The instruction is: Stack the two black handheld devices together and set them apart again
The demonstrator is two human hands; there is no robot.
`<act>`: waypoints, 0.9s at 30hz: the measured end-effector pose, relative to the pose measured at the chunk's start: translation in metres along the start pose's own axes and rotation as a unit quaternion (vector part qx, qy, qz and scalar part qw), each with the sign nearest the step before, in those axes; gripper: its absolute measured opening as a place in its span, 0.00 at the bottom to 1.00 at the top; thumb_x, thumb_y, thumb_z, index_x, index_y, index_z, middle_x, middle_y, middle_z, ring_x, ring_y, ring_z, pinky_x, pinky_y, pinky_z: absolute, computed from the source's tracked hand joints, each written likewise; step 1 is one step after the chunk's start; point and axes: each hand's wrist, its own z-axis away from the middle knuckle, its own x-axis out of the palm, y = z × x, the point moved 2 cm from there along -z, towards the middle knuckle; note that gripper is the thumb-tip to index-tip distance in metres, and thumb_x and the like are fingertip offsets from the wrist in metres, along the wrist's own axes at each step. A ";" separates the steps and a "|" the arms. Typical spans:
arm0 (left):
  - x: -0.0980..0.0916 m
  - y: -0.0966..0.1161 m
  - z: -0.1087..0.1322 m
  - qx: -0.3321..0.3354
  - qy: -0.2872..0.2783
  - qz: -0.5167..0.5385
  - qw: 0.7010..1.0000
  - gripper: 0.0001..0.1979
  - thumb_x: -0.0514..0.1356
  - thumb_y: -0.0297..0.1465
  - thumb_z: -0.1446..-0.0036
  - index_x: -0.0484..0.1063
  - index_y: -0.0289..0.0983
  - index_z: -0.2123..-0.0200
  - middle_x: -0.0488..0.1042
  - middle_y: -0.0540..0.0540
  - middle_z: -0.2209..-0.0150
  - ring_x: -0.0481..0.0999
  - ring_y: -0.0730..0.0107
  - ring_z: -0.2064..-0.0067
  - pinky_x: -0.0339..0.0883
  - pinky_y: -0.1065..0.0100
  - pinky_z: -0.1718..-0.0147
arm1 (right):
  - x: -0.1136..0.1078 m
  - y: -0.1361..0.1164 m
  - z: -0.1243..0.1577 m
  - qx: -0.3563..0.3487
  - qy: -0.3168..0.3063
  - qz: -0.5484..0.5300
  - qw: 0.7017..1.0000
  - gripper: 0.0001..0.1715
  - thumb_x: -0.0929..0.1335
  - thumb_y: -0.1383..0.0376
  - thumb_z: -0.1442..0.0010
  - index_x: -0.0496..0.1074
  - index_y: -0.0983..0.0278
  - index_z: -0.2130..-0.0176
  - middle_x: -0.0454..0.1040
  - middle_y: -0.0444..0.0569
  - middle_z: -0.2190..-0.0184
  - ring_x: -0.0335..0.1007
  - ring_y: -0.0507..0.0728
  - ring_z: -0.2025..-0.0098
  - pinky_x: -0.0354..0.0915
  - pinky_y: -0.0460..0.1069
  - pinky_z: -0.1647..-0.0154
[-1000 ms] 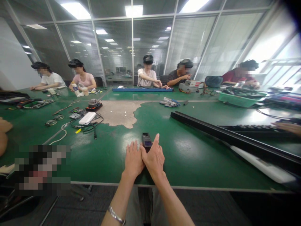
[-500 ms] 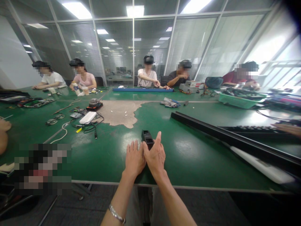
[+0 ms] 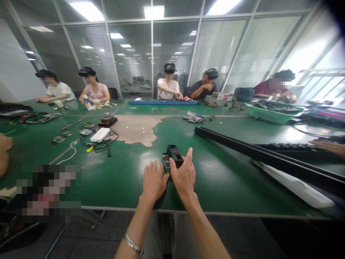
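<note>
The right hand (image 3: 185, 176) grips a black housing (image 3: 173, 148) beside a circuit board (image 3: 164, 158) on the green table (image 3: 113, 187), the open left hand (image 3: 153, 182) at the board's edge, in apparent uncasing that calls for steadying the board.

Silver bracelet (image 3: 133, 245) on bare left forearm (image 3: 138, 220); grey trousers (image 3: 180, 234).

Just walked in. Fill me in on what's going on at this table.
At the green table, a person is handling a small electronic device. The right hand holds a black casing, which sits offset to the right of a green circuit board, so the board shows. The left hand is by the board's near end; whether it grips it is unclear. Five other people sit across the table.
</note>
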 end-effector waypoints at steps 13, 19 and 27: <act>0.002 0.001 -0.001 -0.005 0.008 -0.003 1.000 0.26 0.50 0.45 0.29 0.63 0.40 0.33 0.61 0.36 0.31 0.58 0.46 0.30 0.51 0.43 0.34 | -0.004 0.038 -0.001 0.009 0.017 0.042 0.999 0.51 0.65 0.53 0.35 0.41 0.76 0.28 0.75 0.67 0.49 0.70 0.69 0.49 0.67 0.62 0.48; 0.000 0.001 0.000 -0.001 0.015 -0.004 1.000 0.25 0.50 0.43 0.28 0.63 0.40 0.34 0.62 0.36 0.32 0.59 0.46 0.31 0.52 0.43 0.34 | -0.001 0.047 0.002 0.010 0.006 0.045 0.999 0.51 0.64 0.54 0.35 0.39 0.76 0.27 0.74 0.67 0.47 0.69 0.69 0.49 0.68 0.61 0.49; -0.001 0.001 -0.001 0.000 0.016 -0.007 1.000 0.25 0.49 0.42 0.28 0.64 0.39 0.34 0.62 0.36 0.32 0.59 0.46 0.31 0.54 0.43 0.34 | 0.003 0.054 0.006 0.018 -0.009 0.056 0.998 0.51 0.63 0.53 0.34 0.38 0.76 0.27 0.74 0.68 0.47 0.70 0.70 0.50 0.68 0.61 0.50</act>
